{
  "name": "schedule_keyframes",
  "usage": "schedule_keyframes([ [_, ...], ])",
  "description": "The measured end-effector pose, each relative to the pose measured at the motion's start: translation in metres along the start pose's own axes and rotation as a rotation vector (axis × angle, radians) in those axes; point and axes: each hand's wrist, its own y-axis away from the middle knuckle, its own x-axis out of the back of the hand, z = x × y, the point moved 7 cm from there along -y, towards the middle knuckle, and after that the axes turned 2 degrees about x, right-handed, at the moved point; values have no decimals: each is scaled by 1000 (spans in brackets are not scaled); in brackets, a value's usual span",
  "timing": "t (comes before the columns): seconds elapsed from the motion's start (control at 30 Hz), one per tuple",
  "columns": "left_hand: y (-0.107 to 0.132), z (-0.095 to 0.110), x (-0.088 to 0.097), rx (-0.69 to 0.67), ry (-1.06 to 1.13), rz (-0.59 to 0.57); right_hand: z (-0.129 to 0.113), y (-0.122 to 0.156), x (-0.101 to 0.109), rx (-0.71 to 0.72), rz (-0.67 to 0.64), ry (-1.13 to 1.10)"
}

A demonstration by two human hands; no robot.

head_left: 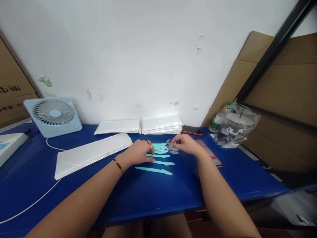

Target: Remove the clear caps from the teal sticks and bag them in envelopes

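Several turquoise eyebrow razors point(153, 170) lie in a column on the blue table, blades pointing right. The upper ones overlap in a small pile. My left hand point(140, 152) is closed over their handle ends, thumb and fingers around the handle of one razor point(162, 156); its fingertips are partly hidden. Small clear plastic blade caps point(174, 152) are scattered right of the pile. Among them my right hand point(184, 144) pinches with thumb and forefinger, apparently on a clear cap too small to see well.
White padded envelopes point(162, 124) are stacked along the wall, with a longer one point(91, 154) at left. A phone point(209, 152) lies under my right forearm, another phone point(192, 130) behind. A blue fan point(54, 114) stands left; a bottle point(219, 119) and a bagged cup point(236, 127) stand right.
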Motion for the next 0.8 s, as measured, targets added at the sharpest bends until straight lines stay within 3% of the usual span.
schedule_keyframes([
  [0.13,2,8,-10,9,-8,-77,-13,9,-23,60,-322,-34],
  [0.2,1,5,-10,34,-33,-47,-18,10,-30,91,-383,-27],
  [0.27,-1,-1,-4,57,-64,19,-17,9,-30,106,-359,-19],
  [0.37,-3,-15,7,123,-103,116,-4,5,-16,50,-216,-19],
  [0.53,2,-25,18,203,-54,161,17,2,6,-74,9,17],
  [0.6,6,-14,16,142,26,112,14,3,6,-62,15,36],
  [0.7,14,12,3,8,134,-81,4,5,4,-29,-15,6],
  [0.8,19,26,-11,-17,188,-231,-9,9,-1,21,-102,-69],
])
